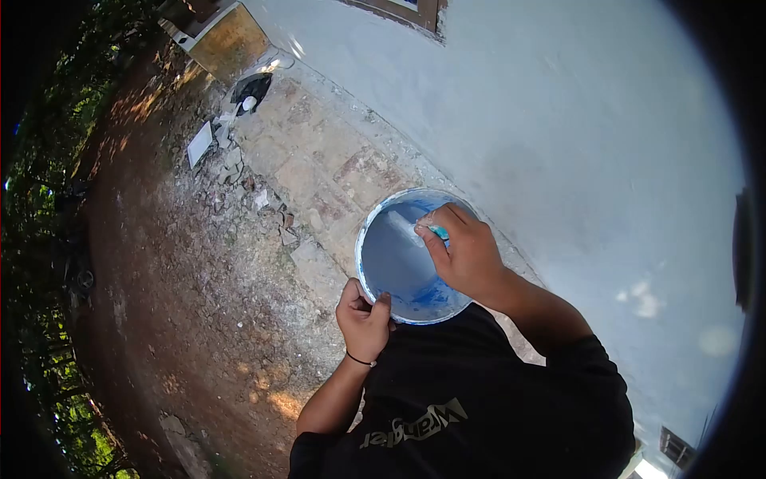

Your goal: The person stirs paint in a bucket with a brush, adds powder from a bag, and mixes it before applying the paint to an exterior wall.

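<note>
A round paint bucket [361, 263] with a whitish rim sits close in front of my body, with blue smears on its inner wall. Pale grey-blue paint [391, 259] lies inside it. My left hand [365, 322] grips the bucket's near left rim, thumb over the edge and fingers curled outside. Over the bucket, my right hand [463, 246] is closed on a paint roller with a bit of teal showing between the fingers. The roller's whitish sleeve [404, 228] points down toward the paint, and the rest of it is hidden by my hand.
A pale painted wall [574, 144] rises on the right, with a window frame [411, 12] at the top. Rubble and a white flat piece [200, 144] lie on the ground near a black bag [251, 89]. Beyond the worn paving [311, 168], bare dirt [159, 263] stretches left.
</note>
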